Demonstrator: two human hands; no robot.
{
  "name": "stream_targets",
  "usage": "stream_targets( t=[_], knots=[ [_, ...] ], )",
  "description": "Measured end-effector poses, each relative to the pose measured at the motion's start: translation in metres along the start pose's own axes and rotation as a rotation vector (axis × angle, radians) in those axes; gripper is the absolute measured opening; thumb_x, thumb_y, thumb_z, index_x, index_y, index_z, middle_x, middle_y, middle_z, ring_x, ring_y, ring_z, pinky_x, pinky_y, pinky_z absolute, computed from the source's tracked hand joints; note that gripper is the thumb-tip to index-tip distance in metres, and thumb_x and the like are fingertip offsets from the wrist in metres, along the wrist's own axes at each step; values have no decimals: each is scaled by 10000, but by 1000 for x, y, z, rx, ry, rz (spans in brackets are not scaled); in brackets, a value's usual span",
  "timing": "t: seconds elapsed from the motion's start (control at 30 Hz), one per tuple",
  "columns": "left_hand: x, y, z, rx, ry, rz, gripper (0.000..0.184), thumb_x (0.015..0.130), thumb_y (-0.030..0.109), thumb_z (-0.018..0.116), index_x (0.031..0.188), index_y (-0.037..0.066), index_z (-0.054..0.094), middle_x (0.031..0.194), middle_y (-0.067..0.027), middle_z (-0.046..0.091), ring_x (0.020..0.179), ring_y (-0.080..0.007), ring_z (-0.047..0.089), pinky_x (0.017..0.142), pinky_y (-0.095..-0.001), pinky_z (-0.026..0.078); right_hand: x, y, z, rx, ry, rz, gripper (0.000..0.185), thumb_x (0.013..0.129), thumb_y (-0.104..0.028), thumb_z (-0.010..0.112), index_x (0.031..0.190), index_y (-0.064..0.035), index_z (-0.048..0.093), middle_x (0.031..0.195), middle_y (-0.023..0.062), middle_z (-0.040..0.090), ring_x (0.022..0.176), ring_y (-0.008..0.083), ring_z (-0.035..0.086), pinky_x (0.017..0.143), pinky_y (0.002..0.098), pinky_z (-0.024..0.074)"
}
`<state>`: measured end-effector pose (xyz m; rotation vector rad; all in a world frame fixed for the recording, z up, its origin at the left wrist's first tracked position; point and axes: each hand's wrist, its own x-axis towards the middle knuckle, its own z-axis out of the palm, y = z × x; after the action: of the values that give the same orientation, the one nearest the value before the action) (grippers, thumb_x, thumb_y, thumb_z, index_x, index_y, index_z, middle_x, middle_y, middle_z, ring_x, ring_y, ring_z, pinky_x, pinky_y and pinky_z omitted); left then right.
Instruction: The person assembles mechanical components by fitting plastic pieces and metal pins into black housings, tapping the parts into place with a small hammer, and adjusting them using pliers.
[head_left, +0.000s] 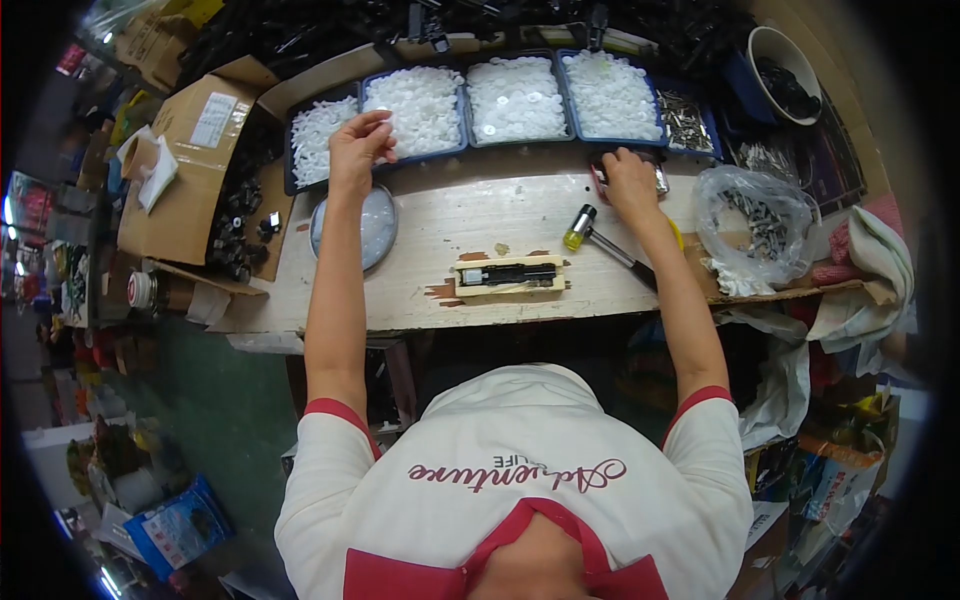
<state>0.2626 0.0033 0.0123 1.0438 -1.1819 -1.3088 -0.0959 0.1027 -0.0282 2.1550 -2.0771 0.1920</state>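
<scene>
My left hand (358, 152) is raised over the front edge of the left trays, thumb and fingers pinched together. Whatever the pinch holds is too small to make out. Behind it lie a tray of small white plastic parts (415, 105) and another tray of white parts (318, 130). My right hand (630, 182) reaches down into a small red-edged container (661, 180), its fingers bunched and their tips hidden. A hammer with a clear yellow face (592, 233) lies just below that hand. Nearer me, a black part (508, 274) rests in a cream-coloured fixture (470, 288) on the worktable.
Two more trays hold white discs (515, 95) and white pieces (610, 95); another has metal pins (685, 122). A round dish (378, 228) sits left. At right are a clear bag of metal parts (755, 225) and a bucket (785, 70). A cardboard box (185, 175) stands left.
</scene>
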Motion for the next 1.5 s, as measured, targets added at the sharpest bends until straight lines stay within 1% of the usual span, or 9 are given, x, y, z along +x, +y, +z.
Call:
stream_targets(
  t=[0.3, 0.43, 0.57, 0.63, 0.73, 0.83, 1.13, 1.43, 1.5],
  knots=[
    [-99, -9, 40, -349, -207, -142, 148, 802, -2, 599, 948, -18, 612, 801, -95, 625, 661, -144, 597, 529, -264, 504, -4, 10, 3, -70, 54, -59, 120, 761, -54, 499, 862, -79, 557, 873, 103, 584, 820, 274, 581, 671, 436, 380],
    [-136, -14, 52, -338, -194, -238, 159, 801, -4, 600, 958, -28, 609, 778, -92, 618, 654, -127, 594, 518, -242, 503, -3, 10, -1, -101, -78, -38, 153, 753, -76, 528, 902, -81, 564, 879, 100, 581, 858, 263, 576, 767, 439, 353],
    [-158, -15, 52, -358, -195, -303, 153, 801, -3, 604, 953, -25, 614, 778, -82, 619, 640, -119, 594, 513, -226, 497, -10, 4, -19, 17, 57, -55, 144, 733, -88, 559, 875, -78, 577, 867, 106, 596, 835, 282, 583, 718, 437, 381],
    [-166, -12, 52, -360, -203, -349, 154, 800, 0, 610, 952, -23, 615, 776, -81, 620, 645, -118, 598, 509, -219, 492, -14, -2, -22, 529, 108, -10, 132, 738, -90, 582, 865, -55, 601, 817, 106, 603, 754, 242, 595, 661, 364, 424],
    [-175, -16, 58, -306, -203, -304, 183, 796, 3, 618, 977, -18, 609, 784, -74, 618, 658, -110, 601, 508, -215, 492, -35, -40, -44, 1306, -189, 5, 98, 815, -82, 589, 892, -31, 622, 769, 19, 596, 667, 76, 528, 583, 209, 425],
    [-180, -19, 65, -271, -248, -256, 225, 794, 7, 620, 1016, -17, 594, 810, -71, 614, 665, -119, 601, 520, -227, 504, -58, -90, -71, 1577, -407, -52, 94, 828, -78, 596, 892, -12, 612, 828, 9, 593, 711, 60, 522, 636, 193, 429],
    [-187, -15, 66, -304, -269, -235, 323, 770, -39, 626, 1084, -12, 558, 848, -66, 577, 660, -123, 589, 522, -231, 503, -69, -126, -59, 1534, -406, -125, 133, 838, -162, 609, 898, -44, 619, 745, -43, 579, 644, 29, 444, 549, 183, 360],
    [-189, -20, 69, -322, -230, -195, 281, 796, -7, 613, 1073, -16, 567, 816, -60, 588, 650, -106, 586, 505, -216, 501, -73, -134, -67, 1347, -338, -162, 124, 834, -119, 591, 878, -5, 606, 800, 31, 586, 691, 97, 522, 577, 240, 406],
    [-192, -20, 68, -359, -200, -215, 257, 803, 2, 610, 1058, -16, 576, 805, -63, 595, 649, -106, 586, 503, -219, 504, -74, -135, -63, 1308, -79, -201, 92, 818, -80, 597, 866, -1, 602, 781, 43, 569, 682, 116, 525, 589, 247, 412]
  ],
)
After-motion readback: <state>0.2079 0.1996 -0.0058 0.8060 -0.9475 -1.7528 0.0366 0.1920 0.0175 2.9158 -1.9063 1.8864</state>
